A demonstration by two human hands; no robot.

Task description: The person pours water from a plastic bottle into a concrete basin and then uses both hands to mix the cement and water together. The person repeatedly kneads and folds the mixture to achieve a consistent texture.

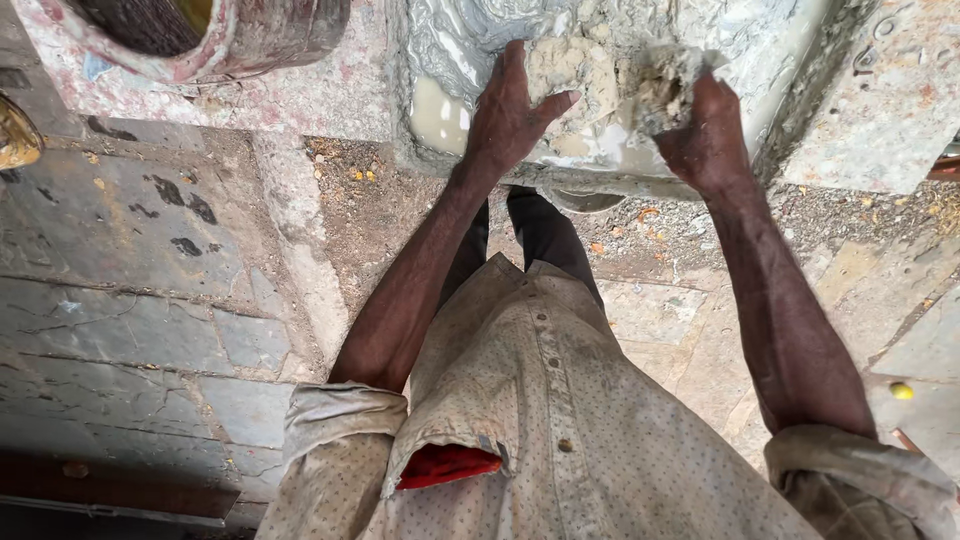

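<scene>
The left hand (510,115) lies flat with fingers (515,65) spread and released, pressing on a pale, crumbly dough mass (572,72). The right hand (705,135) is clenched around a torn-off lump of the same dough (662,88), lifted just above the rest. Both work inside a wide, grey metal basin (790,60) whose wall is smeared with paste; a milky liquid (437,112) pools at its near-left corner. Judging by the ragged lumps and unabsorbed liquid, the mixing looks only partway done. A reddish round vessel (240,40) stands well apart, its contents unclear. Stone floor (150,300) spreads below.
</scene>
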